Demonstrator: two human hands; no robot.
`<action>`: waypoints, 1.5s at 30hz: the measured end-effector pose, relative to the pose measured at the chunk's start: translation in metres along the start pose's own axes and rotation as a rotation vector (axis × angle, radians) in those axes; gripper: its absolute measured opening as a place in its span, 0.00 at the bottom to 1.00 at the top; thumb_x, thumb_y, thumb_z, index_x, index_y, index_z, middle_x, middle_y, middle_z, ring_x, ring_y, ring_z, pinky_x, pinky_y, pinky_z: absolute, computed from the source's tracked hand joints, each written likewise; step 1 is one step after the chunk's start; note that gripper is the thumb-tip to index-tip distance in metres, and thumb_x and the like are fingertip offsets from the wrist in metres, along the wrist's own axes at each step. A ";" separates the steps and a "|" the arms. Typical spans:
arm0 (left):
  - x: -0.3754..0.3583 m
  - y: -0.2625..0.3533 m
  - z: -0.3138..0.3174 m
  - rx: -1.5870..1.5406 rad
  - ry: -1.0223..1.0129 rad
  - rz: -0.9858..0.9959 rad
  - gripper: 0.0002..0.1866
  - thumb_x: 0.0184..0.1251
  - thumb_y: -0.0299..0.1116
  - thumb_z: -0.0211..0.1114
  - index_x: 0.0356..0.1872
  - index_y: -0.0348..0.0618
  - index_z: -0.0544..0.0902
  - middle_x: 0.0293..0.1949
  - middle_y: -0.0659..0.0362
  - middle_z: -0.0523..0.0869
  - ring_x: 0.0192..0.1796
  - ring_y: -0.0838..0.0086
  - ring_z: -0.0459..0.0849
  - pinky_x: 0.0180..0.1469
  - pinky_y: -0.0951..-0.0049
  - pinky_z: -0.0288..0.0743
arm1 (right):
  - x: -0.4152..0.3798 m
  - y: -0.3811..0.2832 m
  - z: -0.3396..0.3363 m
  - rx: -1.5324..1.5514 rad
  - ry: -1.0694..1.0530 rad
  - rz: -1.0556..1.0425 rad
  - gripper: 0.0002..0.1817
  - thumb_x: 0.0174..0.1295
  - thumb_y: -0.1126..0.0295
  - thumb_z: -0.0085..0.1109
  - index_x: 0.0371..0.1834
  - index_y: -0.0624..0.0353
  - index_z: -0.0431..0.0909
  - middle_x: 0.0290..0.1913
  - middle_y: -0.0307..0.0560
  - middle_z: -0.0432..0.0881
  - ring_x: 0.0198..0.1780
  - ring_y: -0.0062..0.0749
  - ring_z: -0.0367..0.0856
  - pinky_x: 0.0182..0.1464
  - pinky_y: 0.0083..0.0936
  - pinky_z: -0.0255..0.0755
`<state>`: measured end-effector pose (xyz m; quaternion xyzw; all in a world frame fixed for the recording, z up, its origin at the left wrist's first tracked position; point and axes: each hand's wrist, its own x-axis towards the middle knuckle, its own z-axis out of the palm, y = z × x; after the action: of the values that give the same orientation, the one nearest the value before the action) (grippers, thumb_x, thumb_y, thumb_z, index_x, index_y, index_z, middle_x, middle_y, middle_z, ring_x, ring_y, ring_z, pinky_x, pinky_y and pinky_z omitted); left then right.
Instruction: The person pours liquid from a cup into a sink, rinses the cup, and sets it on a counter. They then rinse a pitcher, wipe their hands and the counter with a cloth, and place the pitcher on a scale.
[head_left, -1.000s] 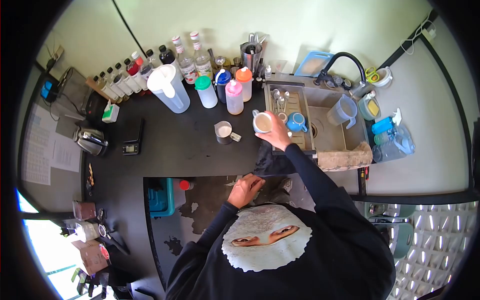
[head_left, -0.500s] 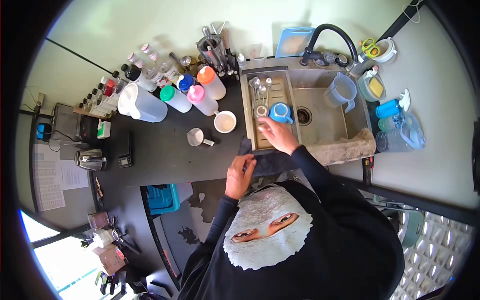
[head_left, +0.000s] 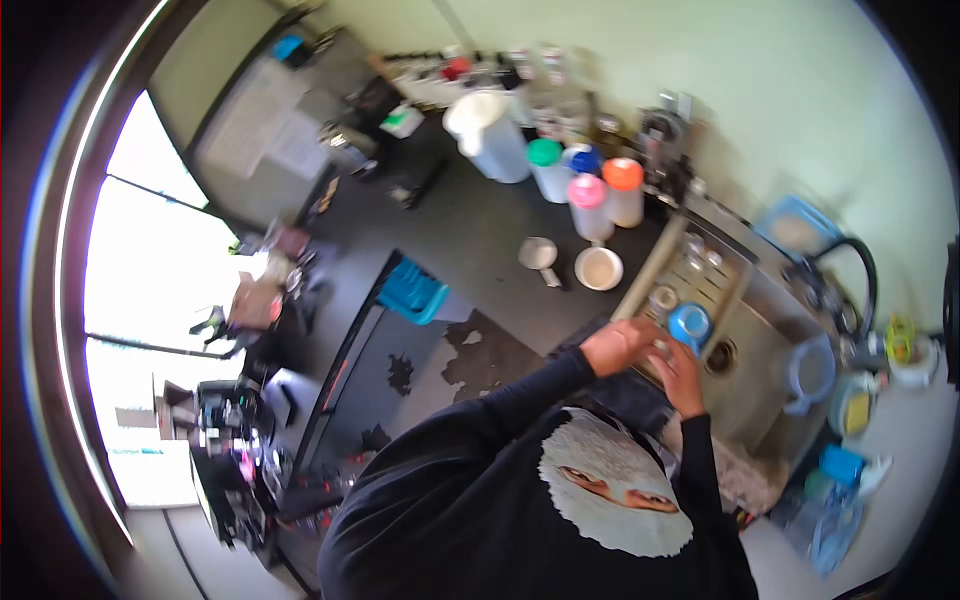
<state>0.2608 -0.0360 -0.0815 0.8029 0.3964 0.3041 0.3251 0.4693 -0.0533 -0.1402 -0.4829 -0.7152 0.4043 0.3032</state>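
Note:
My left hand (head_left: 616, 347) and my right hand (head_left: 682, 380) meet at the front edge of the sink's drainboard (head_left: 727, 285). Their fingertips overlap or touch. Motion blur smears the fingers, so any small thing between them cannot be made out. Just beyond the fingers a blue cup (head_left: 689, 323) sits upside down on the drainboard. Beside it is a small pale round vessel (head_left: 662, 297). Farther back lie several spoons (head_left: 703, 250), blurred. A dark cloth (head_left: 622, 388) lies along the counter edge below my hands.
To the left stand a white cup (head_left: 599, 269), a small measuring cup (head_left: 538, 253), squeeze bottles (head_left: 590, 203) and a white pitcher (head_left: 490, 135). The sink holds a clear jug (head_left: 808, 370); a black faucet (head_left: 862, 280) arches behind it. A teal bin (head_left: 412, 290) is under the counter.
The view has swung left and tilted, showing more of the room and window. My right hand has drawn back from beside the blue cup, and both hands have come together.

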 end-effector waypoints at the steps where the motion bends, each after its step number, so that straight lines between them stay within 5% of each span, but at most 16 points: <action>1: -0.002 -0.001 -0.002 -0.009 0.012 0.006 0.15 0.67 0.38 0.69 0.49 0.40 0.83 0.42 0.49 0.85 0.47 0.50 0.85 0.51 0.57 0.80 | 0.001 -0.006 -0.003 -0.046 -0.028 0.002 0.23 0.64 0.65 0.70 0.60 0.62 0.80 0.56 0.56 0.84 0.58 0.52 0.81 0.62 0.40 0.72; 3: -0.005 0.005 0.001 0.125 0.069 -0.048 0.16 0.69 0.43 0.68 0.43 0.38 0.82 0.36 0.48 0.82 0.42 0.50 0.85 0.45 0.56 0.80 | -0.005 0.000 0.012 -0.138 0.194 -0.102 0.22 0.64 0.66 0.68 0.61 0.62 0.80 0.56 0.54 0.84 0.55 0.51 0.82 0.56 0.38 0.73; 6: 0.002 0.007 -0.015 0.153 0.103 -0.116 0.20 0.69 0.48 0.68 0.41 0.38 0.82 0.36 0.48 0.83 0.41 0.51 0.86 0.44 0.58 0.81 | -0.007 -0.014 0.020 -0.177 0.167 0.015 0.21 0.66 0.68 0.66 0.61 0.62 0.79 0.54 0.51 0.85 0.54 0.46 0.82 0.54 0.36 0.74; 8: 0.018 0.039 -0.051 0.355 -0.303 -0.400 0.23 0.67 0.51 0.69 0.47 0.39 0.82 0.42 0.49 0.85 0.44 0.52 0.87 0.47 0.59 0.82 | -0.011 -0.009 0.030 -0.163 0.205 0.133 0.21 0.66 0.68 0.66 0.62 0.62 0.79 0.54 0.50 0.85 0.54 0.43 0.83 0.54 0.34 0.75; 9: 0.012 0.031 -0.051 0.331 -0.301 -0.389 0.23 0.67 0.51 0.69 0.47 0.39 0.82 0.42 0.49 0.85 0.44 0.52 0.87 0.47 0.59 0.82 | -0.013 -0.004 0.036 -0.133 0.252 0.247 0.21 0.67 0.68 0.65 0.62 0.62 0.79 0.53 0.49 0.85 0.54 0.39 0.83 0.54 0.33 0.75; 11: -0.002 0.011 -0.037 0.241 0.148 0.106 0.26 0.64 0.49 0.70 0.55 0.41 0.80 0.50 0.51 0.85 0.51 0.54 0.86 0.51 0.60 0.82 | -0.014 0.008 0.050 -0.181 0.364 0.151 0.21 0.66 0.68 0.67 0.61 0.60 0.80 0.51 0.49 0.85 0.50 0.42 0.82 0.50 0.34 0.74; 13: -0.005 0.002 -0.047 0.156 -0.202 0.186 0.25 0.63 0.36 0.67 0.62 0.43 0.79 0.56 0.52 0.84 0.60 0.56 0.83 0.58 0.60 0.80 | -0.025 0.002 0.046 -0.206 0.452 0.097 0.20 0.66 0.68 0.68 0.61 0.59 0.80 0.50 0.50 0.85 0.47 0.43 0.82 0.46 0.35 0.74; 15: -0.011 -0.022 -0.030 0.175 -0.121 0.242 0.19 0.63 0.32 0.65 0.56 0.40 0.82 0.56 0.53 0.85 0.62 0.59 0.83 0.62 0.63 0.79 | -0.021 -0.025 0.052 -0.196 0.470 0.153 0.20 0.65 0.70 0.69 0.60 0.59 0.81 0.53 0.51 0.85 0.49 0.42 0.83 0.49 0.35 0.75; 19: -0.015 -0.011 -0.050 0.153 -0.114 0.108 0.10 0.70 0.36 0.64 0.39 0.40 0.85 0.42 0.48 0.88 0.43 0.53 0.89 0.46 0.57 0.84 | -0.018 -0.036 0.067 -0.318 0.534 0.174 0.19 0.66 0.70 0.70 0.58 0.62 0.78 0.53 0.52 0.84 0.53 0.35 0.83 0.54 0.32 0.76; 21: -0.018 -0.013 -0.063 0.013 -0.100 -0.032 0.13 0.73 0.39 0.63 0.38 0.38 0.84 0.31 0.45 0.86 0.34 0.47 0.86 0.38 0.51 0.80 | -0.015 -0.041 0.077 0.056 0.650 0.299 0.20 0.68 0.68 0.69 0.58 0.62 0.75 0.52 0.50 0.83 0.51 0.31 0.82 0.52 0.29 0.77; 25: -0.042 -0.043 -0.062 -0.188 -0.144 -0.029 0.15 0.75 0.40 0.62 0.37 0.36 0.83 0.28 0.43 0.84 0.33 0.44 0.85 0.37 0.51 0.78 | 0.011 -0.043 0.077 0.223 0.632 0.204 0.21 0.70 0.67 0.68 0.60 0.62 0.73 0.49 0.47 0.83 0.48 0.26 0.82 0.50 0.24 0.77; 27: -0.054 -0.053 -0.066 -0.330 -0.325 -0.087 0.18 0.76 0.42 0.62 0.36 0.34 0.83 0.29 0.43 0.85 0.32 0.46 0.85 0.36 0.53 0.77 | 0.032 -0.069 0.069 0.519 0.498 0.270 0.17 0.71 0.73 0.65 0.60 0.62 0.73 0.48 0.44 0.83 0.45 0.21 0.81 0.49 0.22 0.77; 30: -0.073 -0.058 -0.075 -0.413 -0.353 -0.140 0.18 0.77 0.42 0.61 0.37 0.33 0.83 0.28 0.44 0.85 0.30 0.52 0.86 0.37 0.57 0.77 | 0.064 -0.079 0.072 0.549 0.411 0.268 0.15 0.72 0.70 0.65 0.56 0.63 0.74 0.45 0.42 0.84 0.41 0.18 0.81 0.42 0.22 0.78; 34: -0.085 -0.059 -0.093 -0.476 -0.317 -0.205 0.17 0.78 0.41 0.60 0.40 0.32 0.84 0.27 0.45 0.83 0.28 0.60 0.83 0.37 0.61 0.76 | 0.103 -0.097 0.080 0.094 0.342 0.175 0.17 0.66 0.65 0.70 0.50 0.63 0.78 0.37 0.42 0.84 0.34 0.22 0.81 0.36 0.26 0.77; 36: -0.089 -0.065 -0.098 -0.482 -0.281 -0.217 0.17 0.78 0.41 0.60 0.40 0.33 0.84 0.27 0.45 0.83 0.28 0.60 0.83 0.37 0.61 0.76 | 0.118 -0.109 0.080 -0.287 0.302 0.084 0.15 0.61 0.65 0.72 0.43 0.63 0.79 0.33 0.47 0.83 0.30 0.33 0.81 0.35 0.31 0.76; 45: -0.096 -0.070 -0.114 -0.480 -0.183 -0.293 0.19 0.78 0.43 0.60 0.38 0.33 0.84 0.25 0.45 0.83 0.26 0.57 0.83 0.34 0.60 0.75 | 0.152 -0.114 0.092 -0.385 0.218 -0.015 0.12 0.60 0.68 0.71 0.38 0.63 0.79 0.35 0.52 0.83 0.34 0.47 0.84 0.38 0.38 0.77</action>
<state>0.0971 -0.0507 -0.0885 0.6613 0.3941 0.2654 0.5804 0.2897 0.0391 -0.0788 -0.5675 -0.7457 0.2034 0.2838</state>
